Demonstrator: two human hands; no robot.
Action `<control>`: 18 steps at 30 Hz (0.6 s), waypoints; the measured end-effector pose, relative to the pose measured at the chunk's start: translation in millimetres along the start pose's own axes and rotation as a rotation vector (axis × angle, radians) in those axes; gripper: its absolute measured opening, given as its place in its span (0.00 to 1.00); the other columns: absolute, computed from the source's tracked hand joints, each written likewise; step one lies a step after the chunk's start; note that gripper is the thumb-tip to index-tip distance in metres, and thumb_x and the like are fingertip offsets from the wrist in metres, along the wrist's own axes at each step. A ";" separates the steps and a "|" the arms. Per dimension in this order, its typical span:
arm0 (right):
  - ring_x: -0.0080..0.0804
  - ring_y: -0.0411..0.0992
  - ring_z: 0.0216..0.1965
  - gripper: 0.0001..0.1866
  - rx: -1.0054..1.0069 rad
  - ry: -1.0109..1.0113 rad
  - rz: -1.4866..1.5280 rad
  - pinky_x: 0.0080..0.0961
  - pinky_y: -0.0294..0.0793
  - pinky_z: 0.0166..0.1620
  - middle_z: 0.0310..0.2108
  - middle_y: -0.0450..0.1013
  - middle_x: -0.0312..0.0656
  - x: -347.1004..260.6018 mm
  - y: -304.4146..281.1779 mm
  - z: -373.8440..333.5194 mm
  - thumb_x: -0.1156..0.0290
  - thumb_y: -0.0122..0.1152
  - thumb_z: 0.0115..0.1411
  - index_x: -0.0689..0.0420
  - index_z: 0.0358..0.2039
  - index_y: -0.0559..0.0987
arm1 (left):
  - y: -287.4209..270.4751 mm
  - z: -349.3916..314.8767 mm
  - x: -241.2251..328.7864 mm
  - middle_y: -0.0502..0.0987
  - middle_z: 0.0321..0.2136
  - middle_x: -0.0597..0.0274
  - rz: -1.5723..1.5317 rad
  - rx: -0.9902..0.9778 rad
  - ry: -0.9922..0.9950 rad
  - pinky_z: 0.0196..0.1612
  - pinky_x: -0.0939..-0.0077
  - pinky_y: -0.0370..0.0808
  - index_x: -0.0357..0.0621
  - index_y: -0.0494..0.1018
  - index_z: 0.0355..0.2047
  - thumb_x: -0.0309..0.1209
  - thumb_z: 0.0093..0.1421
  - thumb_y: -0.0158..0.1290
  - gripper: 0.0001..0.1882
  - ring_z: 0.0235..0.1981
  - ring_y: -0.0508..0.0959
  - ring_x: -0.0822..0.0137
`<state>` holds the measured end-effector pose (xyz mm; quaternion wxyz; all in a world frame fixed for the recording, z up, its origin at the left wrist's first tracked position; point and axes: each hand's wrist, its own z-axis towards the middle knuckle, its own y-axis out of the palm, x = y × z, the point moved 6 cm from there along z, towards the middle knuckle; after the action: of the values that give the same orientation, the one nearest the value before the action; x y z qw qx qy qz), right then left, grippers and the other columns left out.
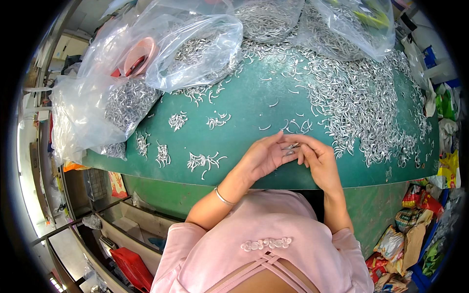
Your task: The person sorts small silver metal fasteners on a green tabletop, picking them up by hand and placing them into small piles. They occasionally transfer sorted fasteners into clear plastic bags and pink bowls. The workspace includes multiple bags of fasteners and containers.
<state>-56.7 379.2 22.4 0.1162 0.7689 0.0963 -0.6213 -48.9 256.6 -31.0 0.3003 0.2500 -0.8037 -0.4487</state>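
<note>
My left hand (265,158) is turned palm up and cupped above the near part of the green table (239,97). A few small curved silver metal pieces (290,149) lie in its fingers. My right hand (320,158) reaches over the left fingers, its thumb and fingers bent together; whether a piece is pinched there is hidden. Just beyond the hands lie loose curved pieces (300,127). A big spread heap of the same metal pieces (361,102) covers the table's right side. Small separate clusters (202,161) sit to the left of my left hand.
Clear plastic bags full of metal pieces (195,51) stand along the far edge and at the left. A pink bowl (141,53) with a red-handled tool rests among them. Below left is a red plastic basket (132,268); coloured packages (391,244) pile up at the right.
</note>
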 end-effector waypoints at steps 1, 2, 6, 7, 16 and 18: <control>0.15 0.63 0.24 0.15 0.029 0.001 0.034 0.13 0.62 0.26 0.36 0.76 0.38 2.6 -5.0 -0.5 0.80 0.43 0.65 0.63 0.48 0.77 | 2.8 -1.3 1.1 0.69 0.52 0.38 -0.004 -0.006 -0.008 0.63 0.59 0.64 0.25 0.61 0.55 0.35 0.70 0.37 0.23 0.55 0.70 0.50; 0.15 0.62 0.23 0.15 0.061 0.001 0.068 0.13 0.61 0.26 0.34 0.75 0.37 4.9 -10.0 -1.2 0.80 0.43 0.66 0.63 0.48 0.77 | 8.6 -3.2 2.9 0.68 0.54 0.38 -0.007 -0.014 -0.017 0.63 0.60 0.63 0.25 0.61 0.56 0.34 0.69 0.38 0.23 0.57 0.69 0.50; 0.13 0.55 0.20 0.12 0.200 0.062 0.430 0.12 0.53 0.23 0.23 0.64 0.30 15.3 -24.7 -0.4 0.76 0.45 0.67 0.64 0.45 0.75 | 11.6 -9.4 6.5 0.67 0.56 0.39 0.264 0.031 0.077 0.61 0.66 0.68 0.25 0.62 0.55 0.27 0.68 0.42 0.20 0.58 0.69 0.53; 0.13 0.53 0.20 0.11 0.207 0.116 0.473 0.12 0.51 0.22 0.21 0.61 0.28 18.2 -25.7 -0.9 0.74 0.46 0.67 0.64 0.45 0.75 | 10.8 -11.0 7.4 0.67 0.55 0.39 0.287 0.047 0.074 0.60 0.67 0.68 0.25 0.62 0.55 0.26 0.67 0.43 0.19 0.58 0.69 0.53; 0.21 0.67 0.33 0.15 0.250 0.247 0.842 0.20 0.65 0.35 0.33 0.71 0.34 50.5 8.3 -2.9 0.64 0.43 0.70 0.61 0.44 0.74 | 24.7 -19.2 11.0 0.72 0.51 0.47 0.351 0.099 0.281 0.58 0.69 0.71 0.30 0.67 0.51 0.23 0.66 0.43 0.14 0.54 0.74 0.59; 0.27 0.69 0.43 0.17 0.142 0.189 0.970 0.28 0.66 0.46 0.41 0.72 0.38 53.2 17.5 -2.4 0.61 0.40 0.71 0.59 0.44 0.73 | 31.2 -17.6 7.8 0.73 0.50 0.49 0.451 0.120 0.337 0.58 0.70 0.71 0.32 0.68 0.49 0.23 0.67 0.42 0.12 0.53 0.74 0.60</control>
<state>-38.1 363.4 -28.2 0.3300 0.7841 -0.3046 -0.4284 -46.0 256.0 5.6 0.5066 0.1532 -0.8029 -0.2742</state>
